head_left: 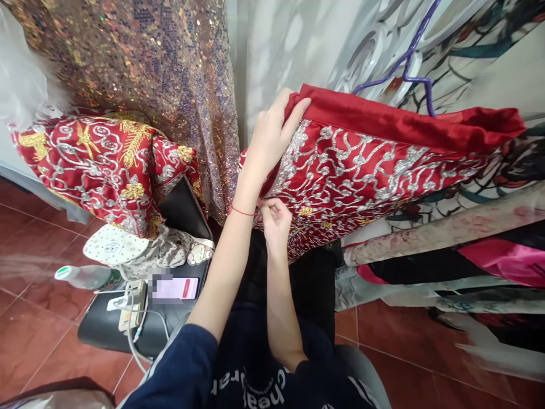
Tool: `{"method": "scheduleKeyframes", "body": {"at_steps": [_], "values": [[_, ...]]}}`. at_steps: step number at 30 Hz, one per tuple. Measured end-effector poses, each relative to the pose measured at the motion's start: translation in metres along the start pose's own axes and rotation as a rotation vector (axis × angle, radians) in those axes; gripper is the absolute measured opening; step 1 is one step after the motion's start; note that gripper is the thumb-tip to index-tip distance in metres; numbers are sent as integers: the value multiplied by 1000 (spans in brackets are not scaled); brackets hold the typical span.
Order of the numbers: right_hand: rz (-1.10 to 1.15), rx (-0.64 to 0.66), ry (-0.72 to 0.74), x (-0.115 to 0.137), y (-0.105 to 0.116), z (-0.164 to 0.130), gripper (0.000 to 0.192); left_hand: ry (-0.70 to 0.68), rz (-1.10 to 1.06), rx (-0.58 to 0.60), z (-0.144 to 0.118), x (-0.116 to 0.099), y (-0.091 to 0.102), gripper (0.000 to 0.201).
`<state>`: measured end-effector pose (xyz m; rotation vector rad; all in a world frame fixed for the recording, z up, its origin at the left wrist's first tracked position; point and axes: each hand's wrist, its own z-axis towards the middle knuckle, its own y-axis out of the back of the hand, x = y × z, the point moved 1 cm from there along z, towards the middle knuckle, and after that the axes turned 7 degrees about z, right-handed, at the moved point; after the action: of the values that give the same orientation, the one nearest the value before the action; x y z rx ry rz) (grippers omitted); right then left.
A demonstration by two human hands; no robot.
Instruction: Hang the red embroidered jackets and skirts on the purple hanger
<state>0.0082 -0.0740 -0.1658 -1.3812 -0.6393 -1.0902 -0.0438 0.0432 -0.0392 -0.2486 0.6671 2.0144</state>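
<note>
A red skirt [349,165] with silver and gold embroidery and a plain satin waistband [383,116] stretches across the middle and right. My left hand [276,128] grips the waistband's left end, thumb on the near face and fingers behind the cloth. A thin red string bracelet circles that wrist. Below it, my right hand [277,222] is closed in a pinch beside the skirt's left edge, under my left forearm. What lies between its fingertips is too small to make out.
A purple hanger [411,62] hangs behind the waistband. On the left are a sequinned cloth [170,68], another red embroidered garment [97,165], a phone [176,288], a power strip [131,307] with cables, and a bottle [85,276]. Folded fabrics [447,227] hang at right.
</note>
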Motion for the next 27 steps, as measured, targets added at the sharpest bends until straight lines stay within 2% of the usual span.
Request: {"method": "scheduleKeyframes", "body": {"at_steps": [4, 9, 14, 19, 27], "values": [[-24, 37, 29, 3, 1, -1, 22, -7, -22, 0, -2, -2, 1, 48], [-30, 95, 79, 15, 7, -3, 18, 66, -10, -8, -4, -9, 2, 49], [-68, 75, -41, 27, 6, -3, 20, 61, -34, -25, -4, -10, 2, 50], [-43, 53, -12, 32, 1, 5, 20, 70, -53, -20, -3, -6, 2, 52], [20, 17, -83, 23, 0, 12, 24, 76, -22, -14, -4, -8, 2, 51]]}}
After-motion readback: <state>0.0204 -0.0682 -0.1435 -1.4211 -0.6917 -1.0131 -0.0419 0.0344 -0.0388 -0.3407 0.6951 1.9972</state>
